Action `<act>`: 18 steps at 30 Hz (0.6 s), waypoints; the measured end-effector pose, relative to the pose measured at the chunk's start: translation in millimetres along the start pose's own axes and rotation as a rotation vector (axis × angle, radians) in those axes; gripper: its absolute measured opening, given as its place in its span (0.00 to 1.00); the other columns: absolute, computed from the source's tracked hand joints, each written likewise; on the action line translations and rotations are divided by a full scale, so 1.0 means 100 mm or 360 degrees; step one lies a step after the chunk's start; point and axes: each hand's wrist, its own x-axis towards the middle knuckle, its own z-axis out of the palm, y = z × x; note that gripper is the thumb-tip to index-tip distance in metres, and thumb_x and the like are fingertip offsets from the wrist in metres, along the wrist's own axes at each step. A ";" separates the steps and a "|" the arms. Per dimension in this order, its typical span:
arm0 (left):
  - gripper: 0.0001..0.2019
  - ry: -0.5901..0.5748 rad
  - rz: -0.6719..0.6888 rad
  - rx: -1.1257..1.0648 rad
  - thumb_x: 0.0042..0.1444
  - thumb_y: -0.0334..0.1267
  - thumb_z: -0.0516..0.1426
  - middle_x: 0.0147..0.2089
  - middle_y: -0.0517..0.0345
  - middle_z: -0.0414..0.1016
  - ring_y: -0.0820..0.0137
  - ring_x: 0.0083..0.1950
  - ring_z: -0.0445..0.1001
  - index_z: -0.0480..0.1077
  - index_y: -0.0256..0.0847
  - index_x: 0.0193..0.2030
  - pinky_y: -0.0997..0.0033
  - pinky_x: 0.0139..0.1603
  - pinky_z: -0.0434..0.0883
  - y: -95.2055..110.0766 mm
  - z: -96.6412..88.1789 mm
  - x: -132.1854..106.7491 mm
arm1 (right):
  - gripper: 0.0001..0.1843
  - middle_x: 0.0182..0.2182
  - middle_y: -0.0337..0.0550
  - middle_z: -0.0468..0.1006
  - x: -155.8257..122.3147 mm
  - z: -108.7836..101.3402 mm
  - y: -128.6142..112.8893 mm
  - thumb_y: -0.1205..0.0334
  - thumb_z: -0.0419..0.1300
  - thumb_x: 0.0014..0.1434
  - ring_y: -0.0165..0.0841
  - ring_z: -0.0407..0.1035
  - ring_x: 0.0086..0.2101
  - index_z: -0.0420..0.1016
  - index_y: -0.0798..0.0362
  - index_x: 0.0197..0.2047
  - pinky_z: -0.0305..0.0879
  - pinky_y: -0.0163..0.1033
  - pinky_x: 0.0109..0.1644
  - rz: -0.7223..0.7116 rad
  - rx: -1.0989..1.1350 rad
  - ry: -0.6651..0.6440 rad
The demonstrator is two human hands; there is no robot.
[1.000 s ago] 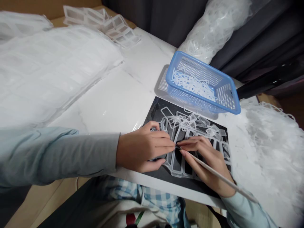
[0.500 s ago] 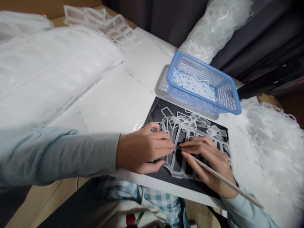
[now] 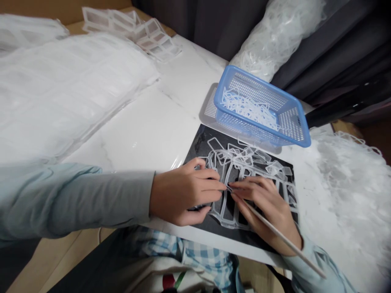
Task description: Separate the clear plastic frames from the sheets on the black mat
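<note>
My left hand (image 3: pixel 189 189) lies with its fingers stretched out over a translucent plastic sheet of rectangular frames (image 3: pixel 227 223), its fingertips near the middle strip. Between the fingers of my right hand (image 3: pixel 270 213) is a thin, pale, pen-like tool (image 3: pixel 284 237), slanting back over the wrist. Its tip points at the strip beside my left fingertips; the kind of tip is too small to make out. Under the sheet is a black mat (image 3: pixel 198 140). Loose rectangular plastic rings (image 3: pixel 249 154) are heaped along the mat's far side.
Beyond the mat, a blue basket (image 3: pixel 259 131) holds many thin white plastic rings (image 3: pixel 247 108). A large stack of translucent sheets (image 3: pixel 76 89) covers the table's left. To the right lies a pile of clear plastic scraps (image 3: pixel 351 195). A bulging clear bag (image 3: pixel 275 40) stands behind the basket.
My right hand has shifted slightly left, and the tool's back end has come down and left. My left hand has barely moved.
</note>
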 end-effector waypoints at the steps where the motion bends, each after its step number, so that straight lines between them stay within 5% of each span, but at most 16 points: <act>1: 0.10 0.0000 0.0003 -0.0007 0.58 0.33 0.55 0.56 0.56 0.79 0.62 0.52 0.73 0.74 0.40 0.45 0.57 0.52 0.57 0.00 0.00 0.00 | 0.08 0.43 0.47 0.82 -0.01 0.01 -0.01 0.75 0.61 0.63 0.40 0.70 0.44 0.72 0.52 0.43 0.66 0.49 0.49 -0.0048 -0.0072 0.0004; 9: 0.09 -0.0048 -0.0002 -0.0029 0.56 0.33 0.55 0.54 0.53 0.79 0.62 0.47 0.73 0.73 0.39 0.43 0.58 0.49 0.58 0.03 -0.03 0.03 | 0.08 0.51 0.44 0.82 -0.08 0.04 0.01 0.71 0.59 0.65 0.43 0.73 0.45 0.72 0.50 0.45 0.61 0.54 0.51 -0.0190 -0.0437 -0.0082; 18: 0.08 0.0016 0.0008 -0.0027 0.54 0.33 0.55 0.47 0.53 0.80 0.63 0.43 0.72 0.73 0.38 0.41 0.58 0.46 0.59 0.03 -0.02 0.03 | 0.08 0.46 0.40 0.84 -0.03 0.03 0.01 0.71 0.60 0.65 0.41 0.73 0.42 0.72 0.48 0.44 0.60 0.52 0.50 -0.0139 -0.0459 0.0022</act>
